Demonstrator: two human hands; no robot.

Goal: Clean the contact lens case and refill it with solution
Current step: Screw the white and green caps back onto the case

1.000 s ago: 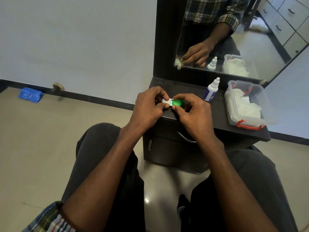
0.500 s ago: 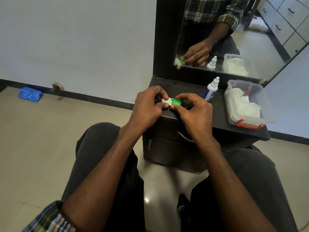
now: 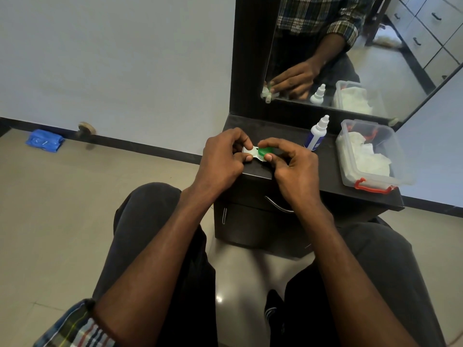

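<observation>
A dark cabinet (image 3: 325, 171) stands against the pale wall (image 3: 125, 58), with a mirror (image 3: 363, 58) in a dark frame rising from its back edge. On the right of its top sits a clear plastic box (image 3: 398, 156) with red clips, holding crumpled white tissue (image 3: 368, 159) or cloth; I can't tell which. The cabinet's front has a curved metal handle (image 3: 275, 205). The floor (image 3: 50, 209) is beige tile. Over by the dark skirting lies a folded blue cloth (image 3: 44, 140), and near it a small round fitting (image 3: 85, 127), perhaps a doorstop. White drawers (image 3: 433, 26) show in the mirror.
</observation>
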